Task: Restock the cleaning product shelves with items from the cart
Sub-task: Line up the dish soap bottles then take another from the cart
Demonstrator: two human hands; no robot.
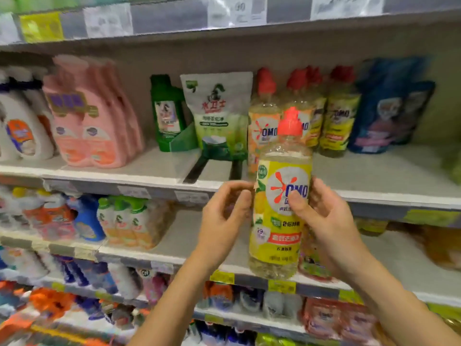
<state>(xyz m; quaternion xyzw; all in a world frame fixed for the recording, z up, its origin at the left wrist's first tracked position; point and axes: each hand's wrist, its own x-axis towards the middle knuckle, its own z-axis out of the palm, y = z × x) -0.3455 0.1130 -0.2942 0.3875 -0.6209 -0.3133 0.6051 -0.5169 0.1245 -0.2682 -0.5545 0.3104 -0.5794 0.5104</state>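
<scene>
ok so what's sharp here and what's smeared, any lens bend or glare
Head view: the bottle and the right hand gripping it are sharpest, and the label is legible; the lower-left goods smear into blocky blur; the price tags up top are unreadable; the shelf edges fan out and curve slightly from the wide lens; the light is even, with no strong glare.

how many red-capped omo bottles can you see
5: held bottle in the right hand; four on the shelf behind: leftmost, second, third, rightmost. Others may be hidden behind.
</scene>
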